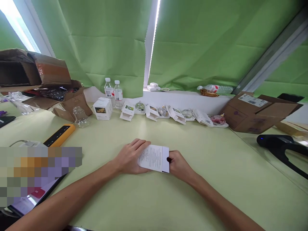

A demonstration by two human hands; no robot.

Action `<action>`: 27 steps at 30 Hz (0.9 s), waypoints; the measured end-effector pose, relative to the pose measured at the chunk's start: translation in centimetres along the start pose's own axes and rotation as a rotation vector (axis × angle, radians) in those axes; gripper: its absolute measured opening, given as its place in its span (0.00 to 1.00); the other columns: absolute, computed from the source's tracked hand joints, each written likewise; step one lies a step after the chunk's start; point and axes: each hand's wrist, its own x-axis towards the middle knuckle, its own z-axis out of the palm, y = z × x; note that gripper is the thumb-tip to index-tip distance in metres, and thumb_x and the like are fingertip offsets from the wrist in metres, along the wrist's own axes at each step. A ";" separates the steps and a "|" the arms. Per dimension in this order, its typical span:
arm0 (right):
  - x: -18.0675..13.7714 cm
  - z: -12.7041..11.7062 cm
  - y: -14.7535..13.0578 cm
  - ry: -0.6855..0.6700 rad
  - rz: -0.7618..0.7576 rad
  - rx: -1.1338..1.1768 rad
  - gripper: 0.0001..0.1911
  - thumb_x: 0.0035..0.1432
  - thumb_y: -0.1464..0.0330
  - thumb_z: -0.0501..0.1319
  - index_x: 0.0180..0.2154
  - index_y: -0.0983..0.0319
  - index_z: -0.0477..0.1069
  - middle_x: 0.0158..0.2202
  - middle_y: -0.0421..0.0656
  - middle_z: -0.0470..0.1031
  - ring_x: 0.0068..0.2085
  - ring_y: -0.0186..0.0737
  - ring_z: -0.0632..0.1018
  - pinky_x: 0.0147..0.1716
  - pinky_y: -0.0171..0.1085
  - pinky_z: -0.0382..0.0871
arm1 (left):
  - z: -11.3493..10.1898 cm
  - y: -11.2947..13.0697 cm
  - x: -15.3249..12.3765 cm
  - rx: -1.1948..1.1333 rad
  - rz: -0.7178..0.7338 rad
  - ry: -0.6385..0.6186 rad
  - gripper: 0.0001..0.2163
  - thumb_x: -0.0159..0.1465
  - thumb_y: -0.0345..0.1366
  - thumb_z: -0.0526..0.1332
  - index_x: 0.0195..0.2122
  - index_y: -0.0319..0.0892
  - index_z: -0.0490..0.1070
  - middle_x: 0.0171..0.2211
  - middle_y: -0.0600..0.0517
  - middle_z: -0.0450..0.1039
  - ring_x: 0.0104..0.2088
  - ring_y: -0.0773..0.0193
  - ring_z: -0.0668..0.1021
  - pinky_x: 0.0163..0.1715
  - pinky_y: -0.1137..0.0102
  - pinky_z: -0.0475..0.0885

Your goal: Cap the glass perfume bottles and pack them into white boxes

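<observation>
Table (pixel 154 199) bearing carton (pixel 103 109), seemingly jar (pixel 80 116).

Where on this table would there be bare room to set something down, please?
Bare tabletop lies between the right hand and the black curved device, and between the left hand and the orange power strip. The back, with its row of opened white boxes, and the left edge are crowded.

Nothing legible; white box (pixel 154 158) printed too small to read.

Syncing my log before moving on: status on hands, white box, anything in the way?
Left hand gripping white box. Right hand at box's right end, grip partly hidden. Power strip and jar off left, apart from both hands.
</observation>
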 end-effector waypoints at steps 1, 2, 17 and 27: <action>0.1 -0.1 -0.2 -0.004 0.008 0.030 0.08 0.45 0.72 0.57 0.17 0.63 0.67 0.19 0.37 0.66 0.23 0.34 0.65 0.23 0.32 0.60 | 0.0 0.0 0.0 -0.002 -0.011 0.002 0.35 0.52 0.52 0.64 0.59 0.47 0.54 0.52 0.45 0.69 0.51 0.50 0.72 0.43 0.59 0.72; 0.1 -0.2 -0.4 -0.013 0.023 0.073 0.07 0.45 0.71 0.59 0.19 0.63 0.69 0.20 0.38 0.68 0.24 0.35 0.67 0.23 0.33 0.62 | 0.1 -0.1 0.0 -0.004 -0.026 0.004 0.36 0.52 0.51 0.65 0.59 0.47 0.54 0.52 0.45 0.69 0.51 0.50 0.72 0.43 0.59 0.72; 0.2 0.1 0.1 0.027 0.032 0.094 0.08 0.48 0.70 0.57 0.19 0.63 0.67 0.19 0.37 0.65 0.24 0.34 0.65 0.23 0.32 0.60 | 0.0 -0.1 0.1 -0.011 -0.092 0.030 0.36 0.51 0.51 0.66 0.58 0.48 0.56 0.52 0.45 0.69 0.51 0.51 0.72 0.42 0.60 0.72; 0.0 -0.5 -2.0 0.359 0.016 -0.033 0.15 0.61 0.62 0.55 0.48 0.59 0.67 0.33 0.43 0.74 0.28 0.37 0.73 0.24 0.34 0.67 | 0.6 -0.6 0.5 -0.138 -0.393 0.168 0.33 0.49 0.46 0.69 0.54 0.46 0.58 0.51 0.46 0.68 0.52 0.51 0.71 0.48 0.57 0.70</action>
